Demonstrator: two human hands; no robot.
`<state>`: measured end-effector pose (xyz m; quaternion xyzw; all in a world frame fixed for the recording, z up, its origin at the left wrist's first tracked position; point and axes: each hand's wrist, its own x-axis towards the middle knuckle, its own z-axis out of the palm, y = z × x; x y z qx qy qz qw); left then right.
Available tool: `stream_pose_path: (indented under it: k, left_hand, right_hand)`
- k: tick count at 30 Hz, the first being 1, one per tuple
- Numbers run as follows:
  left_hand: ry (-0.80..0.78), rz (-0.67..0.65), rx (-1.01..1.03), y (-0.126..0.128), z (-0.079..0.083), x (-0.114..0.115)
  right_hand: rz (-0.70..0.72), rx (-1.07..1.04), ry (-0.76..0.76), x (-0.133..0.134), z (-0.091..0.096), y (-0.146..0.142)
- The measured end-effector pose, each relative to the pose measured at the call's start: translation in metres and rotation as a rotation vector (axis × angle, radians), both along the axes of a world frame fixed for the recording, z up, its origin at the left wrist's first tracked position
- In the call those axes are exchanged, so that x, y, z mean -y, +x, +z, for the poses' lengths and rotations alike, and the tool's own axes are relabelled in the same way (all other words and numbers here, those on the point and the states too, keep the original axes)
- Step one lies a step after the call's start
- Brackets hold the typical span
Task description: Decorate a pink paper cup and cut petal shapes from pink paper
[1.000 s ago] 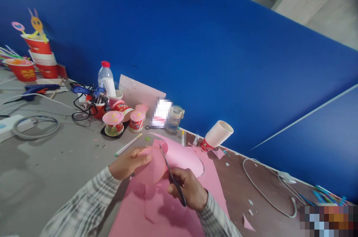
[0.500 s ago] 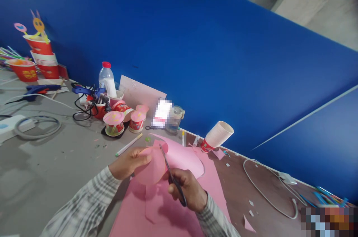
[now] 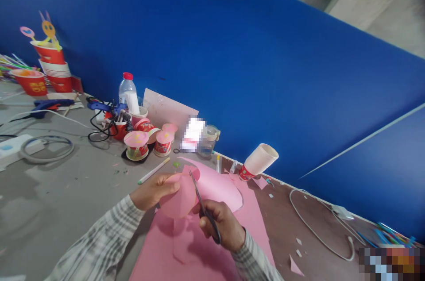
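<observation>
Between thumb and fingers, my left hand (image 3: pixel 153 190) pinches a rounded piece of pink paper (image 3: pixel 177 199). My right hand (image 3: pixel 223 223) is closed around the handles of a pair of dark scissors (image 3: pixel 198 190). The blades point up and away from me, lying along the right edge of the rounded piece near its top. Whether they are fully closed is hard to make out. Under both hands lie larger sheets of pink paper (image 3: pixel 199 263), and a curled pink sheet (image 3: pixel 219 188) rests just beyond the scissors.
Decorated paper cups (image 3: pixel 137 146) stand beyond my left hand, with a marker (image 3: pixel 153 170) in front. Stacked paper cups (image 3: pixel 259 161) lean at the right by the blue partition (image 3: pixel 265 59). A glue gun (image 3: pixel 53 106) and a coiled cable (image 3: pixel 46 150) lie left; a white cable (image 3: pixel 318 245) lies right.
The view has shifted very slightly. Both hands, the scissors and the rounded paper keep nearly the same positions.
</observation>
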<state>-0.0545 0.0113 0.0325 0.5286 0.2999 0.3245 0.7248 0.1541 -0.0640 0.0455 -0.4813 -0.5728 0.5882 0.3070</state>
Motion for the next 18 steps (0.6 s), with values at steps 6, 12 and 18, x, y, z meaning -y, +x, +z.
stream_pose_path:
  k: [6,12,18]
  left_hand:
    - [0.022,-0.002,-0.019,-0.002,-0.0049,-0.0036]
    - [0.023,-0.006,-0.038,-0.0038,-0.0074,-0.0066]
    - [0.031,-0.007,-0.053,-0.0049,-0.0083,-0.0072]
  right_hand:
    - [0.003,-0.021,-0.017,0.0006,-0.0029,-0.0003]
    - [0.016,-0.027,-0.006,0.0005,-0.0066,-0.0003]
    - [0.019,-0.011,0.005,0.001,-0.0095,0.0002]
